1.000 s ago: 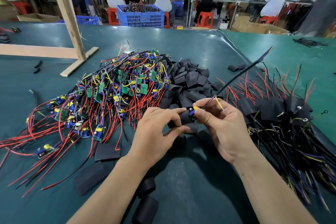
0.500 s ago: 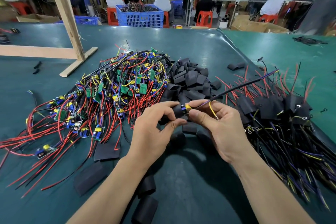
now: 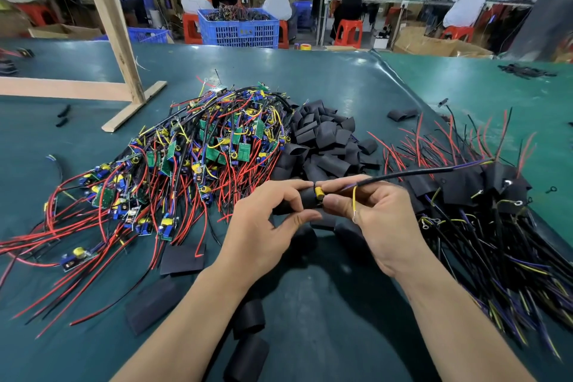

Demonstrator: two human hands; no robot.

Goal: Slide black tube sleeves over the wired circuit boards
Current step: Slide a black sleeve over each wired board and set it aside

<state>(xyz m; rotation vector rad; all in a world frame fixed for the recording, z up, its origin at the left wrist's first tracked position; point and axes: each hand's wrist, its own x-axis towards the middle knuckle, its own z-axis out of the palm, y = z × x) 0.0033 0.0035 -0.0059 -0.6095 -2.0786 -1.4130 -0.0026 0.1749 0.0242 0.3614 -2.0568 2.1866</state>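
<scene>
Green matting (image 3: pixel 310 319) covers the table; the barest stretch lies nearest the person, between and beneath the forearms, broken only by a few loose black tubes (image 3: pixel 249 316) beside the left forearm. Left of the left hand (image 3: pixel 263 226) a heap of bare boards (image 3: pixel 192 161) trails red wires toward the near edge. Just beyond both hands sits a pile of sleeves (image 3: pixel 322 139). Right of the right hand (image 3: pixel 372 214) lies a stack of sleeved boards (image 3: pixel 483 189), their dark leads fanning toward the near right; past it a raised seam (image 3: pixel 400 84) marks where the next table begins.

Both hands meet above the mat. The left pinches a black sleeve (image 3: pixel 305 200) between thumb and fingers. The right grips the board's wired end, where a yellow part (image 3: pixel 319 192) shows at the sleeve's mouth. A black cable (image 3: pixel 409 174) runs up and right from the right hand, and a short yellow wire (image 3: pixel 354 200) hangs over its fingers.
</scene>
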